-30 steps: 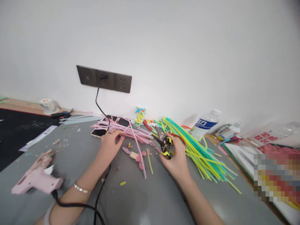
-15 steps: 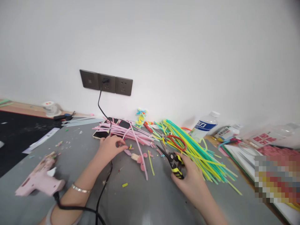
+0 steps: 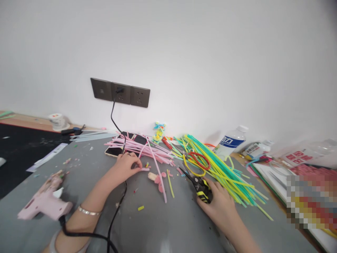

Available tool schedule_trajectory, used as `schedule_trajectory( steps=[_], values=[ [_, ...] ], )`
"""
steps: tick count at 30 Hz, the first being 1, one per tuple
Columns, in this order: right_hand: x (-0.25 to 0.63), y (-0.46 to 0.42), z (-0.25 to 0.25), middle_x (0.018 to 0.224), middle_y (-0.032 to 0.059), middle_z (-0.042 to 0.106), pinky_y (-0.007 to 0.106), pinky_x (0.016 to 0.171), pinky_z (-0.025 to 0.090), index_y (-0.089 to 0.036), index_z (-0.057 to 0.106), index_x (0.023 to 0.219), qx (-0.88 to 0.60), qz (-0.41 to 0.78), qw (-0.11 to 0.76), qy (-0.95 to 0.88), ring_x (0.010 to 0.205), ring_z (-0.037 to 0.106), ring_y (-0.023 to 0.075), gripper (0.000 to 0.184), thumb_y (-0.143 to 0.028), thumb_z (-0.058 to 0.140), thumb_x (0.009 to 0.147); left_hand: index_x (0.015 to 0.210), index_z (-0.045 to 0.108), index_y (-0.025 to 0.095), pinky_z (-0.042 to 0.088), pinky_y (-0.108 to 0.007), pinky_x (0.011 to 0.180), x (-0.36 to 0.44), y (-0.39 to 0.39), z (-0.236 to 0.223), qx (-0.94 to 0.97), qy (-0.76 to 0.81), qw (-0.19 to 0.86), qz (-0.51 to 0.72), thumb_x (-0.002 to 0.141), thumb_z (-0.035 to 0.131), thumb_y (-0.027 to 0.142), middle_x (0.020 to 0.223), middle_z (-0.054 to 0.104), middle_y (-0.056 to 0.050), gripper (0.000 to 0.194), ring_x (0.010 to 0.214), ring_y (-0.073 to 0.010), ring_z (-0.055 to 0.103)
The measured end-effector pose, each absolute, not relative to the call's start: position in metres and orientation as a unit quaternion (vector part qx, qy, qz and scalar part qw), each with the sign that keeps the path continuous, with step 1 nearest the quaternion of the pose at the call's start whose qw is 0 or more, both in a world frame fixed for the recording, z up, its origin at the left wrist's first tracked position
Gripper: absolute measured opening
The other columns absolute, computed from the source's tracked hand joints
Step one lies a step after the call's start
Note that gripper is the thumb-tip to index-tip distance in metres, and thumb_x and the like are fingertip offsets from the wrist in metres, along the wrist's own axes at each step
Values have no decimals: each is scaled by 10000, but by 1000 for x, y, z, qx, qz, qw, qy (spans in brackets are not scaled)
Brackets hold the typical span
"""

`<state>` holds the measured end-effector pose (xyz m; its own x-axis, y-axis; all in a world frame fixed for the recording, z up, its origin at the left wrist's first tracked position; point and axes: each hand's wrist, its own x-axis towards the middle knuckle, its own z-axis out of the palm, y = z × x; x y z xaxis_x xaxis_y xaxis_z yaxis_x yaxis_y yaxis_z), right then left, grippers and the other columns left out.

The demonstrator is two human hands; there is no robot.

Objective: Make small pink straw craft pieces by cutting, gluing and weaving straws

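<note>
My left hand (image 3: 129,167) is closed in a pinch on the end of a short pink pipe cleaner piece (image 3: 145,169), low over the table. Around the handles of black and yellow snips (image 3: 202,189), my right hand (image 3: 219,200) is wrapped. The snips' pointed blades face up and left. Between my hands are a pink curled piece (image 3: 158,179) with a pale end, one long pink pipe cleaner (image 3: 158,170) and a short yellow-green one (image 3: 170,184). Behind my left hand lies a bundle of pink pipe cleaners (image 3: 142,149).
Green and yellow pipe cleaners (image 3: 223,168) lie at right, with scissors (image 3: 196,160) on them. A pink glue gun (image 3: 43,202) rests at left; a black cable (image 3: 114,218) crosses the table. A bottle (image 3: 231,140) stands near the wall, and a small colourful figure (image 3: 158,133) beyond the bundles.
My left fingers have come down and closed on the short pink piece, which has shifted slightly. My right hand and the snips have moved a little right and down.
</note>
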<state>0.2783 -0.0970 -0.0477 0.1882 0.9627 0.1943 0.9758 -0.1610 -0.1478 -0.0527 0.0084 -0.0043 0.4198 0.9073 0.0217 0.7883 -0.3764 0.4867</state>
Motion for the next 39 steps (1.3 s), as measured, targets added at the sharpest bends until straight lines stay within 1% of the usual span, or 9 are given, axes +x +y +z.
schedule_trajectory(
  steps=[4,7,10,16,18,22,26,32,39],
  values=[
    [273,-89,-50,1077,128,659,460,806,453,-176,559,1209,-765,-57,109,-632,980,625,357,514,-411,604,754,823,674,201,429,-357,832,-59,11,-2,811,489,228,228,869,583,236,907,709,-37,108,900,-235,629],
    [269,-89,-58,1069,121,655,453,797,444,-182,542,1151,-765,-80,150,-621,966,608,355,492,-468,630,759,842,641,200,467,-300,754,-60,12,0,797,459,237,314,883,562,221,844,708,-11,92,809,-198,649],
    [267,-90,-65,1054,127,635,451,788,438,-187,542,1103,-751,-116,202,-618,957,588,354,499,-552,628,773,854,630,199,488,-280,751,-58,12,-1,801,411,190,393,895,570,194,834,705,-5,73,798,-175,660],
    [254,-91,-52,1037,137,599,471,787,421,-200,571,1079,-717,-148,272,-625,961,571,360,540,-687,461,872,879,618,208,516,-268,790,-47,7,-7,821,292,113,477,918,588,127,851,703,-16,95,853,-155,673],
    [245,-88,-39,1035,122,612,461,814,418,-211,563,1086,-677,-117,319,-653,977,577,341,472,-636,495,891,894,616,209,525,-266,799,-43,3,-6,829,265,104,482,926,574,113,859,697,-23,109,863,-152,674],
    [219,-75,-6,1045,82,636,403,844,430,-242,539,1141,-539,2,402,-740,983,596,272,292,-419,601,916,916,629,202,531,-262,796,-35,-5,-2,843,243,111,466,941,542,103,893,691,-42,134,875,-150,669],
    [196,-49,17,1029,64,658,403,885,407,-259,560,1189,-447,74,383,-805,984,605,258,354,-289,703,867,915,630,189,530,-254,780,-31,-8,-1,850,231,130,456,941,543,96,893,681,-48,129,867,-147,661],
    [190,-22,12,1036,56,651,390,885,431,-247,628,1095,-355,162,406,-826,1010,598,251,336,-223,779,796,930,635,189,524,-249,783,-30,-9,-3,854,219,147,450,938,559,97,908,680,-50,120,876,-146,655],
    [197,-30,5,1054,72,624,412,932,437,-233,654,1026,-337,221,424,-811,1042,587,244,233,-247,756,817,913,650,186,501,-224,775,-25,-15,0,868,198,188,415,942,564,101,902,682,-42,124,856,-131,646]
  ],
)
